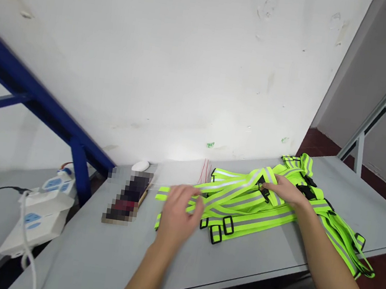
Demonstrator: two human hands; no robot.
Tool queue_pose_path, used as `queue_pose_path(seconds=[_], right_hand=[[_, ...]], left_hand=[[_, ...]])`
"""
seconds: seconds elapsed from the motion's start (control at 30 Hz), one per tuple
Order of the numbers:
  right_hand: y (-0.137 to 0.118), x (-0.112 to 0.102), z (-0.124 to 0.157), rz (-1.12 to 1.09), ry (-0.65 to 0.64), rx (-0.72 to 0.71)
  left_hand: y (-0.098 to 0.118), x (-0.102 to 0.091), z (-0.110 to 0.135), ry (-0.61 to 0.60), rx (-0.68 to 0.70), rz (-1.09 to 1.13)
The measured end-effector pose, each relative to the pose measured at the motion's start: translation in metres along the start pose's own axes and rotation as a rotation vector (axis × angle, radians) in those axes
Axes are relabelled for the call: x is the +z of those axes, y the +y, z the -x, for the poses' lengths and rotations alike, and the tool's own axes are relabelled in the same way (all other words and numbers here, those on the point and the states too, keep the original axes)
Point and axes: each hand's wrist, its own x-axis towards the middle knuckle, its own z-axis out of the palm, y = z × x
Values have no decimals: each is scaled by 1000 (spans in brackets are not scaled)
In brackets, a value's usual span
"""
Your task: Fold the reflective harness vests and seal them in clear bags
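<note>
A heap of neon-yellow reflective straps (242, 204) with grey stripes and black buckles lies on a grey table (99, 251). My right hand (285, 190) rests on top of the heap, fingers pressed down by a black buckle (263, 188). My left hand (179, 212) is at the left end of the straps, blurred by motion, with its fingers curled over a strap end.
A pixelated dark object (128, 197) lies left of the straps, with a white mouse (140, 165) behind it near the wall. White power strips (43, 209) with cables sit at the far left. A blue frame (40, 104) and a grey rack (384, 109) flank the table.
</note>
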Motion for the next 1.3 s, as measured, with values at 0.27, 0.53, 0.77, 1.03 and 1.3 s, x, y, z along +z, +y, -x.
queue_pose_path(seconds=[0.27,0.53,0.77,1.03,1.3], right_hand=[[-25,-1,13,111,-53,-144],[-43,0,24,110,-54,-240],[-71,3,18,206,54,-313],[-121,4,13,217,-69,-428],[-118,7,-12,364,6,-438]], left_hand=[[57,59,-76,-614,-122,333],[29,68,-95,-892,-168,782],[14,86,-99,-1205,-291,1137],[29,71,-83,-1270,-498,1606],[44,62,-41,-1013,-877,1618]])
